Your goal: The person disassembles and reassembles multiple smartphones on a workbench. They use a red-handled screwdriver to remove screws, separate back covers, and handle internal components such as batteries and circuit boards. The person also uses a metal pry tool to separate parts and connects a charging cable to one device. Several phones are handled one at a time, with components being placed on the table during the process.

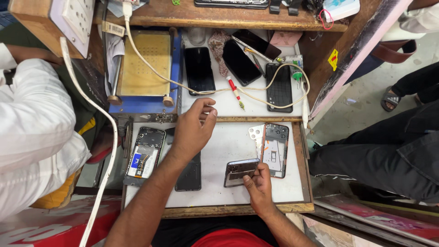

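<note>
White and framed in worn wood, the surface (pixel 219 183) in front of me is a small repair bench with phones in various states of undress. I will place everything by the open phone frame (pixel 274 150), the one lying face down with its camera holes and bare insides showing.

My right hand (pixel 259 184) sits just below and to the left of that frame, its fingers (pixel 250 179) clamped on a dark phone body (pixel 238 171) that touches the frame's lower left corner. A pale, silvery back cover (pixel 256 135) peeks out from under the frame's upper left side.

My left hand (pixel 192 130) hovers well to the left of the frame, fingers (pixel 208 112) apart and loosely curled, gripping nothing. Under its wrist lies a black phone (pixel 188 174), screen down. Further left again lies an opened phone (pixel 145 153) with a blue-labelled battery showing.

Above the frame, on the raised shelf (pixel 219 104) behind, a red-handled screwdriver (pixel 235 91) lies among several dark phones, with a cream cable (pixel 274 77) looping over them. Far up and left of the frame stands a blue heating plate (pixel 144 73) with a yellowish top. Another person's white sleeve (pixel 32 132) fills the far left, and dark trousers (pixel 379 160) lie to the right of the frame.
</note>
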